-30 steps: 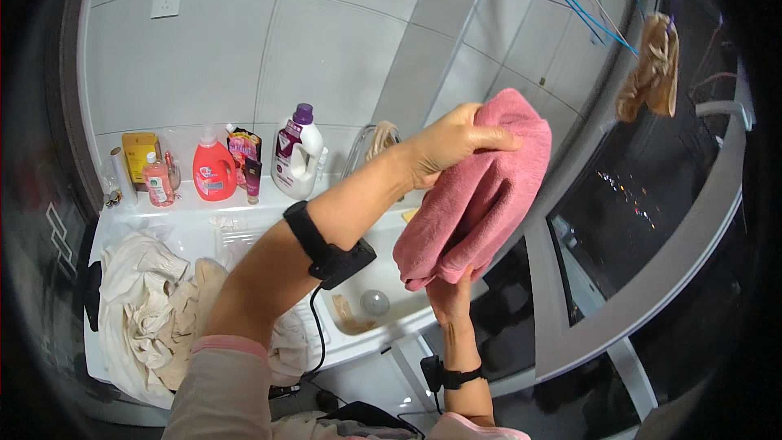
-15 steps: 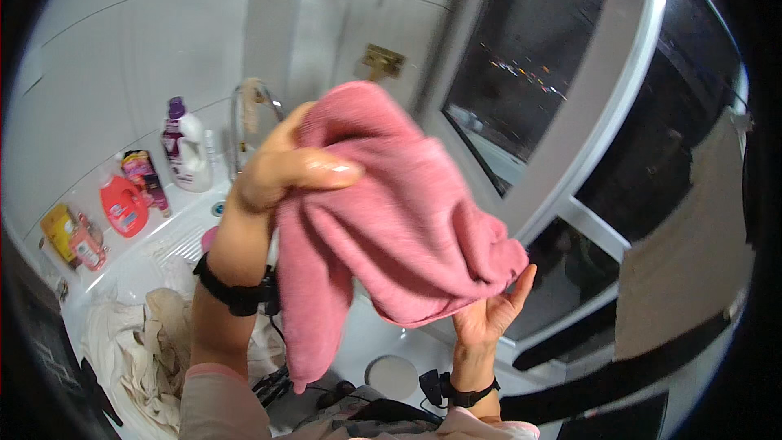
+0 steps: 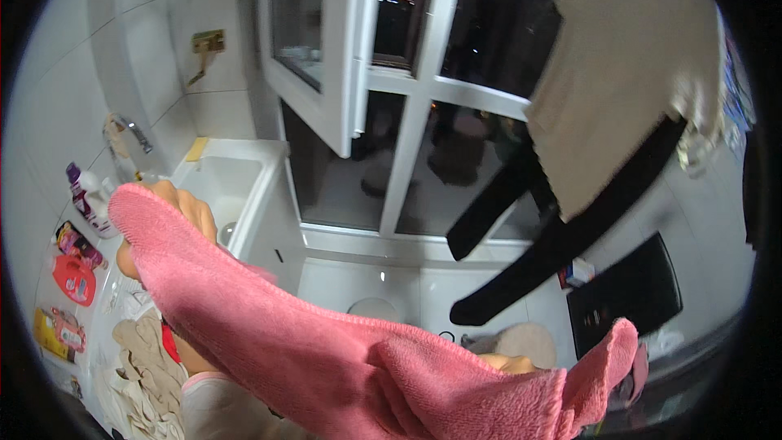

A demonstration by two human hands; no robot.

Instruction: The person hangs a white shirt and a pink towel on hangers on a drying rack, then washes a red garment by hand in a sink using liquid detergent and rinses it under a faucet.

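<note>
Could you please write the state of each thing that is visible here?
Pink towel: spread lengthwise, creased
Left hand: gripping pink towel
Right hand: mostly hidden, grip unclear
Window sash: open
Purple-capped bottle: standing, capped
Red bottle: standing
Beige cloths: crumpled, heaped
Beige garment: hanging

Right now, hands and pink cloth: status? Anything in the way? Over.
Left hand holds pink cloth. Right hand mostly hidden behind it. Cloth spread between. Possible obstacle: beige garment hanging ahead, right.
</note>
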